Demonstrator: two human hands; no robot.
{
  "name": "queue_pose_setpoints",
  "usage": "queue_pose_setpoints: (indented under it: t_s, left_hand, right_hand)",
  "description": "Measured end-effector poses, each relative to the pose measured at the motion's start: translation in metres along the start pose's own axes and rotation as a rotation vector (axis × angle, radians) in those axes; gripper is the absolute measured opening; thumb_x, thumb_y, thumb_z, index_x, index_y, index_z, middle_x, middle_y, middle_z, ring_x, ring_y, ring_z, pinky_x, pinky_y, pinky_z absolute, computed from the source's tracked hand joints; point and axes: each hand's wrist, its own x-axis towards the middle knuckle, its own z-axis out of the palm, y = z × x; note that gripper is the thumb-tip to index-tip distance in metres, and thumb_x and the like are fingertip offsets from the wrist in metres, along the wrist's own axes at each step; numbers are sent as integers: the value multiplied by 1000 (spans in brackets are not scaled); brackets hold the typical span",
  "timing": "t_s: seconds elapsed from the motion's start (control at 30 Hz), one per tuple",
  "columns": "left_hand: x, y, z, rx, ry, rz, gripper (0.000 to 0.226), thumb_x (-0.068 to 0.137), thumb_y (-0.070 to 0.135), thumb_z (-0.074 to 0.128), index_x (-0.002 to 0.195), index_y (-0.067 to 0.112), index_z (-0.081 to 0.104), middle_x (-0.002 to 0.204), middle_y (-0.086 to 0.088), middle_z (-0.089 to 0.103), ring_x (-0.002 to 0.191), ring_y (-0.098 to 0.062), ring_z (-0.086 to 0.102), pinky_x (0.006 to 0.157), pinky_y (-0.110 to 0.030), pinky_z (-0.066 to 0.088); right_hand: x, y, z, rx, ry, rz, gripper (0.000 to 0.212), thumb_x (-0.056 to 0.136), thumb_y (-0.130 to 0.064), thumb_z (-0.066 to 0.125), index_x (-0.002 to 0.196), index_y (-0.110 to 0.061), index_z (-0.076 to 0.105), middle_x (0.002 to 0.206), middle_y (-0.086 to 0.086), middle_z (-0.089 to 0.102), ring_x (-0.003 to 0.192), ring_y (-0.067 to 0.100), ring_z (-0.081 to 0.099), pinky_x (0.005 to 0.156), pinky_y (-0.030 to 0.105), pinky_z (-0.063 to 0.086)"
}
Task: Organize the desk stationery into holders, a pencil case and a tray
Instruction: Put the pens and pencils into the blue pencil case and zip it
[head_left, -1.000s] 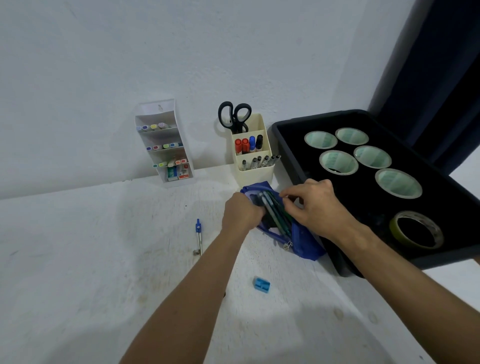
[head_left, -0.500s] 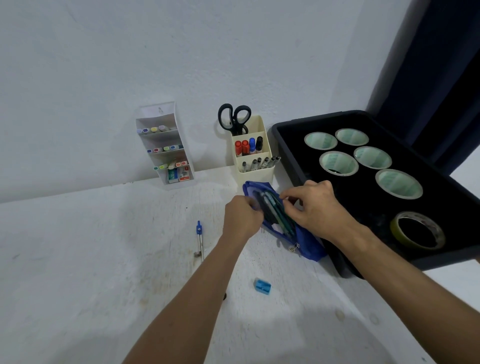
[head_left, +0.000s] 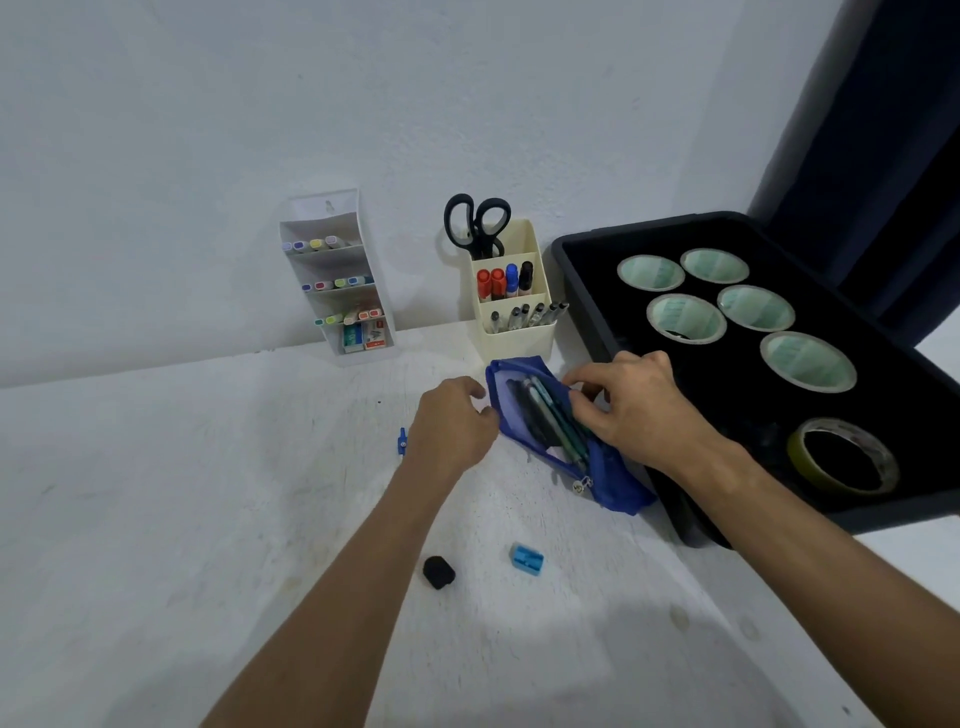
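Note:
An open blue pencil case (head_left: 615, 486) lies on the white desk, right up against the black tray (head_left: 584, 270). Several pens (head_left: 545, 418) lie inside it. My left hand (head_left: 449, 431) holds the case's left edge with curled fingers. My right hand (head_left: 641, 410) pinches the right edge of the opening, its fingertips at the pens. A blue sharpener (head_left: 526, 559) and a small black object (head_left: 439, 571) lie loose in front of the case. A blue compass (head_left: 401, 441) is mostly hidden behind my left hand.
A cream holder (head_left: 519, 335) at the wall holds black scissors (head_left: 478, 223), markers and pens. A white tiered holder (head_left: 337, 280) to its left carries highlighters. Several tape rolls (head_left: 685, 318) lie in the tray, one yellowish roll (head_left: 844, 457) nearest. A dark curtain hangs at the right.
My left hand has shifted left, pulling the case's opening wider, so more of the pens show. My left arm moved off the small black object, which is now in view.

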Motion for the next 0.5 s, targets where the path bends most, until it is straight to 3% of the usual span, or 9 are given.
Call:
queue_pose_setpoints:
  t_s: [0.1, 0.17, 0.23, 0.37, 0.5]
  left_hand:
    - [-5, -17, -12, 169, 49, -87, 26, 91, 22, 58, 115, 12, 57, 109, -4, 62, 89, -17, 58, 74, -27, 45]
    - [-6, -31, -17, 257, 50, -128, 11, 90, 18, 55, 96, 9, 55, 92, -2, 56, 76, -14, 50, 64, -26, 40]
    - [-8, -45, -20, 292, 50, -181, 19, 89, 18, 55, 74, 11, 45, 77, 1, 50, 61, -11, 45, 53, -23, 36]
    - [-13, -62, -23, 316, 10, -223, 22, 88, 26, 56, 77, 12, 42, 73, 2, 46, 58, -9, 42, 49, -23, 32]
    - [-13, -71, -22, 294, -22, -243, 32, 87, 19, 57, 64, 15, 36, 65, 2, 42, 54, -9, 39, 46, -23, 29]
  right_hand:
    - [-1, -1, 0, -11, -1, -3, 24, 91, -35, 52, 109, -31, 67, 80, -4, 65, 86, 14, 50, 83, 30, 25]
    - [-1, -2, -1, -20, 1, -8, 24, 91, -35, 52, 109, -30, 67, 80, -4, 65, 85, 14, 50, 83, 30, 25]
    - [-1, -2, -2, -23, -7, -3, 25, 91, -36, 52, 111, -31, 66, 81, -3, 65, 86, 14, 49, 84, 31, 26]
    - [-1, -4, -3, -27, -21, -4, 25, 92, -36, 51, 112, -30, 65, 81, -4, 65, 86, 13, 49, 88, 32, 26]
    - [-1, -6, -5, -50, -26, -9, 25, 93, -34, 51, 112, -28, 65, 81, -4, 66, 86, 12, 48, 88, 33, 25]
